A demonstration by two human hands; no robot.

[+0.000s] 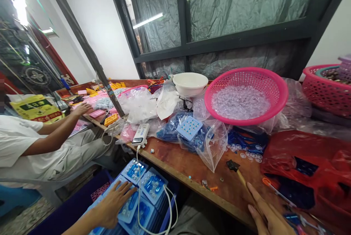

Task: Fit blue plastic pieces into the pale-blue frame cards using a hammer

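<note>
Left hand: left hand [111,205] lies open, palm down, fingers spread on the blue trays [142,187] stacked low beside the bench.
Right hand: right hand [267,215] rests open and flat on the wooden table [186,165], gripping nothing.
Blue trays: below the table edge, a white cable [167,205] looping across them.
Near the right hand: a small brush [237,171] just beyond the fingertips; a red bag [307,165] to its right.
Farther back: a pink basket [246,94] of clear beads, a white bowl [190,83].
Far left: another person's hand [80,108] on pink pieces.
</note>
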